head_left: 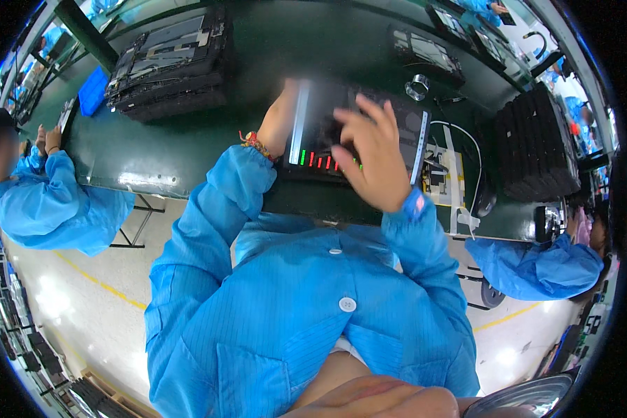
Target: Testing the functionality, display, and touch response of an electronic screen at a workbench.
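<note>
One wide-spread right hand (373, 146) is over the dark screen (319, 132), which lies on the bench (167, 150) at the person's twelve o'clock, long side nine to three. The left hand (282, 118) is at its nine o'clock edge; I can't tell its grip.

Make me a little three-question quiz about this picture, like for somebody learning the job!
1. True or false: the left hand is at the left edge of the screen.
2. Near the right hand, what colours are the little bars? A) blue and purple; B) red and green; C) pink and brown.
3. Fill in: the white cable lies to the ___ of the screen.
Key: 1 true; 2 B; 3 right.
</note>
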The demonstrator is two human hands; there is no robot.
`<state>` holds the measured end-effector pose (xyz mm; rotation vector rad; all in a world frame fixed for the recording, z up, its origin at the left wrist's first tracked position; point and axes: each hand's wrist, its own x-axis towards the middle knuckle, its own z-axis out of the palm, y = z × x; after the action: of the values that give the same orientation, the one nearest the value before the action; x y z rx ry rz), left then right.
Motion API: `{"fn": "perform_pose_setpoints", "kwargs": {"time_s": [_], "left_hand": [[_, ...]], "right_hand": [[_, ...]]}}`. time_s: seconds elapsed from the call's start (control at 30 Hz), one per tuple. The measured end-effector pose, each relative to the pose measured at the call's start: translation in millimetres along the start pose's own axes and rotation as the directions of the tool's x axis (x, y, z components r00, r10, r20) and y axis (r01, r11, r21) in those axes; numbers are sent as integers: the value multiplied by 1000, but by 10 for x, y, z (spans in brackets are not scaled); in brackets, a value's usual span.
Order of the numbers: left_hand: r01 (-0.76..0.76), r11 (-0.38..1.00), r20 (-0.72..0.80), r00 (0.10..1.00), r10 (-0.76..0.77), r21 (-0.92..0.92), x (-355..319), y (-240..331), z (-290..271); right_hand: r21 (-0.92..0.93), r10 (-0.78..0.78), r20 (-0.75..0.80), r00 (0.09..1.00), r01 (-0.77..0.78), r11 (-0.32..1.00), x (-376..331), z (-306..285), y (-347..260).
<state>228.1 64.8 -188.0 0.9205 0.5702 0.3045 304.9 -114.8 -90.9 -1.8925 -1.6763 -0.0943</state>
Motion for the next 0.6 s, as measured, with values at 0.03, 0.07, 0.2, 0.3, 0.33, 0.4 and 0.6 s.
{"fn": "perform_pose_setpoints", "kwargs": {"time_s": [0.03,0.07,0.2,0.3,0.33,0.4,0.6], "left_hand": [[-32,999,24,999,33,-24,-64,2,19],[-62,997,52,997,65,-51,-101,4,38],[-142,990,-14,990,143,21,-88,-71,56],[-102,995,-49,994,101,-18,-100,-121,51],[-101,995,-52,994,100,-21,-113,-113,49],[-116,992,-39,993,114,-47,-174,-78,74],[-156,985,103,981,163,-74,-410,134,24]], "right_hand": [[4,-2,-1,1000,2,1000,138,80,104],[-17,9,-77,997,-10,1000,299,184,223],[23,87,-60,994,-86,996,740,492,532],[63,-29,-49,998,32,998,847,553,554],[64,-30,-45,999,33,997,850,545,529],[38,-120,-115,986,125,991,787,483,418],[90,-262,15,965,259,962,163,448,-89]]}}
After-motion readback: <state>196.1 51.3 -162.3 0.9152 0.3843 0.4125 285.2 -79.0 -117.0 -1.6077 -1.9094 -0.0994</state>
